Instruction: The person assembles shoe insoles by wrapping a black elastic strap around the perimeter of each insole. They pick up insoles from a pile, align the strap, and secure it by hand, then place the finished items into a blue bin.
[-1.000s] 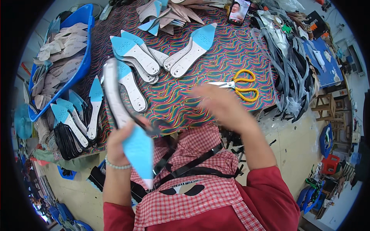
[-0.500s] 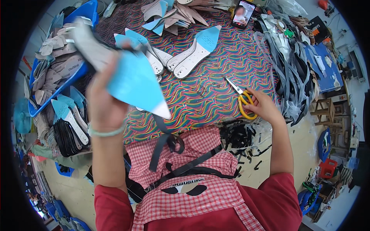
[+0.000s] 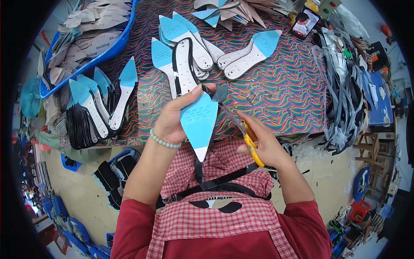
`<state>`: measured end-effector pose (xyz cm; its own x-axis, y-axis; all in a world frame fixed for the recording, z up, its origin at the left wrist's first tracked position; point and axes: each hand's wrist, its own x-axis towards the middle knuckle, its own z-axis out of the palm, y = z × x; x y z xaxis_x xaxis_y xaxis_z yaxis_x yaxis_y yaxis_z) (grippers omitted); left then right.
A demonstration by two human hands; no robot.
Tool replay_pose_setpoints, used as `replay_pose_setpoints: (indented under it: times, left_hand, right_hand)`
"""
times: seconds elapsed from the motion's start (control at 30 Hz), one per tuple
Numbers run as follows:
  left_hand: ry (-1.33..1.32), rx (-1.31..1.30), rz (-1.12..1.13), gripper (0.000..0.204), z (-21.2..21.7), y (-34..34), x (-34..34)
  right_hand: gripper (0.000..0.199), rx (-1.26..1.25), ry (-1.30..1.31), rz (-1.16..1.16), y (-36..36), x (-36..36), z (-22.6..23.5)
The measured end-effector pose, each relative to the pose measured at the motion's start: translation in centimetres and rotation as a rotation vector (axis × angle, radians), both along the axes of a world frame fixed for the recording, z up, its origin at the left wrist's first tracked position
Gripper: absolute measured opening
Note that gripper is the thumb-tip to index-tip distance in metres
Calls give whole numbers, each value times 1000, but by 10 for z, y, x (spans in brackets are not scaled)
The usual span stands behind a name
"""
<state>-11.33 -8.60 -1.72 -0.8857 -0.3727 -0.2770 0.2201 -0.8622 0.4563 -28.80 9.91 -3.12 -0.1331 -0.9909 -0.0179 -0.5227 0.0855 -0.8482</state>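
Note:
My left hand (image 3: 170,121) is closed around a pointed shoe insole (image 3: 199,121). Its blue toe, tipped white, points towards me; the white heel, edged in black, points away over the table. A short dark strip (image 3: 221,93) sticks out at the insole's right side, and a black strip (image 3: 199,170) hangs below the toe. My right hand (image 3: 267,144) grips yellow-handled scissors (image 3: 251,146), their blades next to the dark strip; whether they touch it I cannot tell. Just beyond lie several similar insoles (image 3: 202,54), with another group (image 3: 246,62) to their right.
Edged insoles (image 3: 95,114) stand in a row at the left, below a blue crate (image 3: 110,58) of grey-brown pieces. More insoles (image 3: 226,13) are heaped at the back. A phone (image 3: 305,23) and a tangle of dark strips (image 3: 340,90) lie on the patterned tabletop's (image 3: 289,86) right side.
My left hand has brought the insole down and right, in front of me. The scissors came left off the tabletop side to meet it. An edged insole now stands at the left row's right end.

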Motion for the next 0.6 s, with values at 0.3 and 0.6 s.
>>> replay_pose_setpoints:
  times: [0.3, 0.6]
  left_hand:
    - [-135, -61, 15, 36, -19, -1, -22]
    - [-190, -532, 100, 34, -8, 44, -33]
  right_hand:
    - [70, -133, 276, -138, 5, -27, -14]
    - [25, -305, 281, -396, -1, -48, 6]
